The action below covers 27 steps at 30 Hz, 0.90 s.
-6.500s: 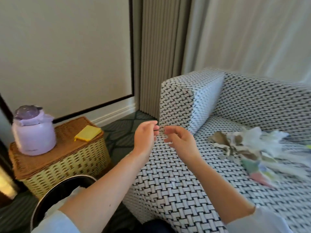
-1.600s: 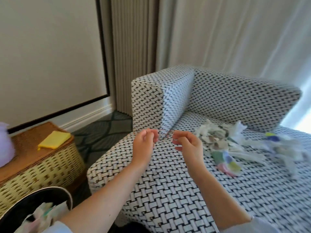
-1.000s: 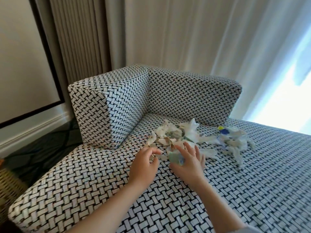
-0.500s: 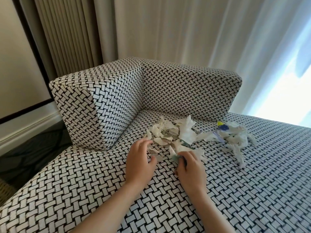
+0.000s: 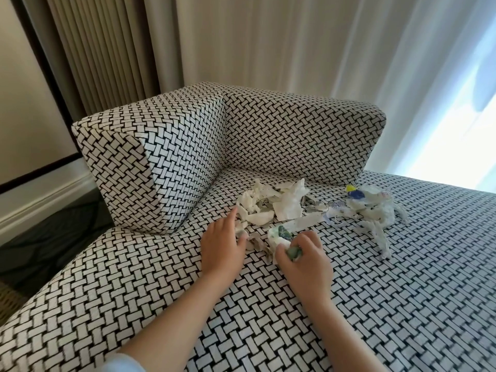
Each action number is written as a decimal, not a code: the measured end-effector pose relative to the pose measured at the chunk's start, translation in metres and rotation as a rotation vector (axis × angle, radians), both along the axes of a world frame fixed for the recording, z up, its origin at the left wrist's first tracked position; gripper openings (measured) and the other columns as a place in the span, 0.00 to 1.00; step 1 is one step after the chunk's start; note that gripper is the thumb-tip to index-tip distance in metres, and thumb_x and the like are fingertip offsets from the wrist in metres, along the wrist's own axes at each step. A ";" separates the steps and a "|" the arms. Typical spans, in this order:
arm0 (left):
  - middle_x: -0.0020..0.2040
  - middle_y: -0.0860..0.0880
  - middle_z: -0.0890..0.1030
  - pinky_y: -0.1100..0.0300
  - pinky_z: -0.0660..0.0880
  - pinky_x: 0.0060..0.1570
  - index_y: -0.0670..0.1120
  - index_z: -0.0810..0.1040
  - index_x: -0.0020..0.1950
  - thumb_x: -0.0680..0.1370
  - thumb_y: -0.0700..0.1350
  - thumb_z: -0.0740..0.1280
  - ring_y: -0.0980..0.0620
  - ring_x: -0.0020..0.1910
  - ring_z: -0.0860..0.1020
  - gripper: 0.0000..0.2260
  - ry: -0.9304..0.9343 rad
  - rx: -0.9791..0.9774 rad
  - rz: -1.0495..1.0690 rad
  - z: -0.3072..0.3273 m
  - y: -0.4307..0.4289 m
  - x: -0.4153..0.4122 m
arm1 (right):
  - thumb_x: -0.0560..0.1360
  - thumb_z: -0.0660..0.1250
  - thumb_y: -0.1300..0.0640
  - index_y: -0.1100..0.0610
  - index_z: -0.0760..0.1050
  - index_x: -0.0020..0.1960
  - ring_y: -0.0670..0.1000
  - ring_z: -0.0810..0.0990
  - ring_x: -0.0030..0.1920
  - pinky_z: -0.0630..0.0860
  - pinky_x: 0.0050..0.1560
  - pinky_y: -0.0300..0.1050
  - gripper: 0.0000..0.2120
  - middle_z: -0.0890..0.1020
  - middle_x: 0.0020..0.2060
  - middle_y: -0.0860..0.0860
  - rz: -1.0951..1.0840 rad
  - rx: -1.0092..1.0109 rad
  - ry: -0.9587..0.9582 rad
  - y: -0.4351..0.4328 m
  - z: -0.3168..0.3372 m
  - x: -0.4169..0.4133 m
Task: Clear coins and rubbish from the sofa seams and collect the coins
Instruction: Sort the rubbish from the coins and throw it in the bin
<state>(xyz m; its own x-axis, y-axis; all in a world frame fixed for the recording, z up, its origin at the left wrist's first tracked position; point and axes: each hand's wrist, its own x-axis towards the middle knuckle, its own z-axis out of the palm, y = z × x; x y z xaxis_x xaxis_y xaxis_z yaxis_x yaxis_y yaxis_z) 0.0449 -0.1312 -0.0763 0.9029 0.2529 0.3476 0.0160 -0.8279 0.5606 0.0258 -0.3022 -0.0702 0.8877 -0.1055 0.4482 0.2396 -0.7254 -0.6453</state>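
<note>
The sofa, covered in a black-and-white woven pattern, filled the lower frame; its armrest stood at the left and its backrest ran to the right, the two meeting at a corner seam. A main pile of torn paper scraps lay on the seat just in front of that corner; a second, smaller cluster of scraps lay to its right, near the backrest's end, with a yellow-and-blue piece at its top edge; one white strip trailed from that cluster toward the near side of the seat.

The left hand rested palm down on the seat at the near left edge of the main pile; its fingers were loosely extended and its fingertips touched the nearest scraps; whether anything was pinched beneath it could not be determined. The right hand was curled closed around a crumpled white and green wad of paper, thumb pressed against the wad; the wad touched the seat just beside the pile's near right edge. The two hands were near each other but apart.

No coin could be distinguished among the scraps; small grey fragments lay between the hands, too small to identify. Pale curtains hung behind the sofa.
</note>
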 end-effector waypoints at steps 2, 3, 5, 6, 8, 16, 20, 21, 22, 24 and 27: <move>0.59 0.57 0.74 0.56 0.69 0.62 0.53 0.63 0.74 0.80 0.51 0.62 0.57 0.58 0.70 0.23 0.013 0.024 0.016 0.000 0.001 -0.002 | 0.70 0.70 0.39 0.45 0.66 0.41 0.39 0.72 0.29 0.67 0.24 0.36 0.15 0.69 0.45 0.39 -0.014 -0.040 0.055 0.001 0.003 0.000; 0.58 0.57 0.74 0.57 0.70 0.62 0.53 0.67 0.72 0.80 0.51 0.62 0.57 0.57 0.70 0.20 0.011 0.021 0.016 0.001 0.001 -0.003 | 0.69 0.69 0.37 0.43 0.66 0.46 0.37 0.73 0.32 0.66 0.25 0.36 0.16 0.68 0.47 0.37 -0.018 -0.065 0.077 0.001 0.004 0.000; 0.56 0.57 0.73 0.58 0.72 0.58 0.52 0.73 0.68 0.80 0.51 0.62 0.58 0.53 0.71 0.16 -0.011 -0.009 0.009 0.002 0.000 -0.006 | 0.68 0.68 0.34 0.39 0.67 0.54 0.34 0.73 0.36 0.64 0.27 0.35 0.20 0.69 0.48 0.35 -0.011 -0.109 0.100 0.002 0.006 0.001; 0.54 0.57 0.73 0.59 0.74 0.54 0.52 0.74 0.66 0.81 0.50 0.61 0.58 0.51 0.72 0.14 -0.027 -0.023 0.006 0.002 0.000 -0.008 | 0.68 0.67 0.33 0.38 0.67 0.56 0.34 0.74 0.38 0.65 0.27 0.35 0.21 0.70 0.49 0.34 -0.002 -0.117 0.113 0.002 0.006 0.001; 0.52 0.58 0.70 0.64 0.74 0.45 0.50 0.75 0.65 0.81 0.50 0.60 0.59 0.46 0.73 0.14 -0.065 -0.053 0.008 0.003 0.000 -0.010 | 0.70 0.66 0.33 0.37 0.68 0.59 0.35 0.75 0.40 0.68 0.29 0.36 0.21 0.73 0.50 0.34 0.010 -0.126 0.139 0.002 0.008 0.000; 0.52 0.60 0.69 0.70 0.73 0.32 0.49 0.74 0.65 0.83 0.50 0.52 0.66 0.41 0.74 0.16 -0.191 -0.217 -0.011 0.007 -0.002 -0.030 | 0.79 0.64 0.54 0.55 0.76 0.54 0.43 0.75 0.28 0.73 0.23 0.41 0.07 0.76 0.49 0.45 0.052 -0.076 -0.180 0.001 0.005 -0.005; 0.54 0.61 0.70 0.74 0.72 0.38 0.49 0.74 0.65 0.83 0.50 0.52 0.70 0.48 0.73 0.16 -0.196 -0.287 -0.039 0.011 -0.001 -0.039 | 0.80 0.61 0.57 0.56 0.75 0.54 0.44 0.76 0.33 0.75 0.24 0.46 0.06 0.75 0.50 0.45 0.053 0.061 -0.296 0.005 0.015 -0.008; 0.55 0.61 0.70 0.76 0.71 0.40 0.49 0.74 0.66 0.83 0.50 0.52 0.72 0.50 0.72 0.16 -0.198 -0.325 -0.041 0.012 -0.001 -0.041 | 0.81 0.59 0.56 0.56 0.75 0.54 0.43 0.76 0.37 0.77 0.27 0.44 0.07 0.74 0.51 0.43 0.075 0.106 -0.323 0.008 0.019 -0.009; 0.55 0.61 0.70 0.77 0.70 0.41 0.49 0.74 0.65 0.84 0.49 0.53 0.73 0.51 0.71 0.16 -0.210 -0.375 -0.040 0.014 0.001 -0.045 | 0.81 0.57 0.56 0.55 0.75 0.54 0.42 0.77 0.40 0.77 0.31 0.42 0.09 0.73 0.51 0.41 0.115 0.145 -0.338 0.014 0.025 -0.010; 0.54 0.63 0.71 0.80 0.67 0.45 0.49 0.75 0.63 0.84 0.48 0.54 0.75 0.53 0.70 0.14 -0.247 -0.489 -0.044 0.019 0.000 -0.050 | 0.81 0.56 0.58 0.56 0.76 0.53 0.41 0.77 0.46 0.77 0.40 0.37 0.10 0.73 0.50 0.38 0.208 0.237 -0.340 0.031 0.037 -0.011; 0.53 0.58 0.75 0.71 0.71 0.49 0.51 0.74 0.60 0.84 0.46 0.54 0.67 0.52 0.73 0.11 -0.312 -0.672 -0.012 0.037 0.010 -0.060 | 0.77 0.56 0.64 0.59 0.77 0.46 0.44 0.76 0.47 0.74 0.45 0.36 0.10 0.76 0.46 0.41 0.366 0.345 -0.353 0.066 0.060 -0.018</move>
<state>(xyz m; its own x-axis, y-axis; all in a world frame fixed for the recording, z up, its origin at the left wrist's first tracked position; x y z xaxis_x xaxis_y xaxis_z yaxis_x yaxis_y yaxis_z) -0.0153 -0.1211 -0.0393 0.7914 0.4925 0.3620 -0.2336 -0.3036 0.9237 0.0079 -0.2360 -0.0101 0.6978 -0.0134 0.7161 0.6756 -0.3196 -0.6644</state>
